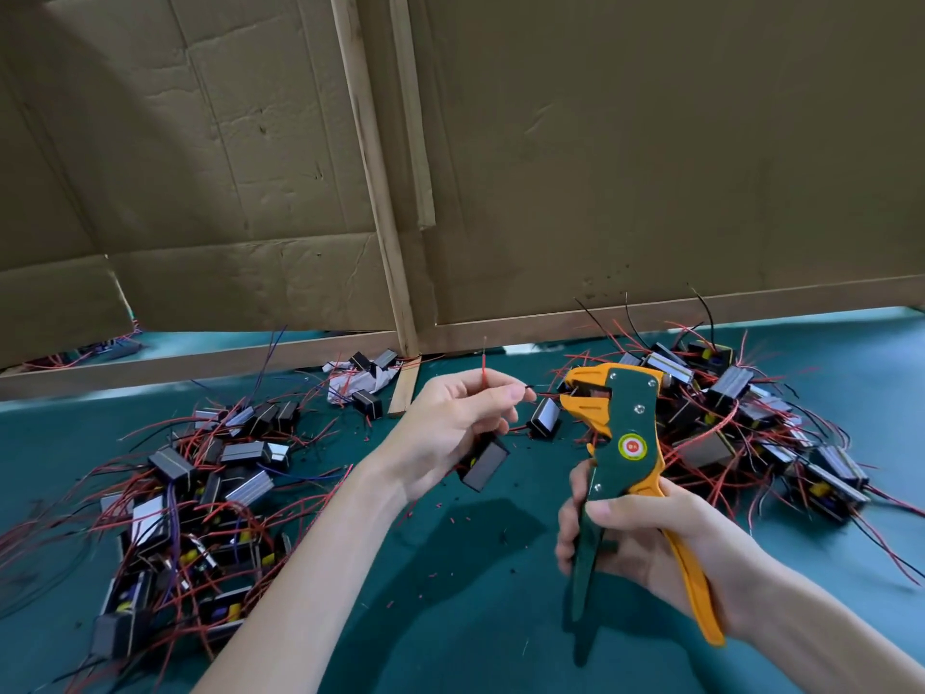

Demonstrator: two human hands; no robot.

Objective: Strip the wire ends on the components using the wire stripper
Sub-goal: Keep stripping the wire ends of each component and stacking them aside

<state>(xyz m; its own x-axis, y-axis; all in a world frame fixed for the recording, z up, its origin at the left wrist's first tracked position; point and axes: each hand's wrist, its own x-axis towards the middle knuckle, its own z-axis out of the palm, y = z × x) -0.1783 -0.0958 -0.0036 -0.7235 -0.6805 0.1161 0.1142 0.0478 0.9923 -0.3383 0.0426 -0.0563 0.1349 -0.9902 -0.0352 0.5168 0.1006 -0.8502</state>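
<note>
Near the wire stripper (631, 435), left fingers (503, 395) pinch a black wire (529, 388).

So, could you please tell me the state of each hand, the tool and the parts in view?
left hand: pinches the black wire near its tip.
right hand: grips the wire stripper by its handles.
wire stripper: upright, head beside that tip; bite unclear.
component: hangs below the left hand, red wire pointing up.
left pile, right pile: tangled, lying on the mat.

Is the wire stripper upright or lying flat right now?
Upright: the right hand holds the wire stripper by its handles, head pointing up.
</note>
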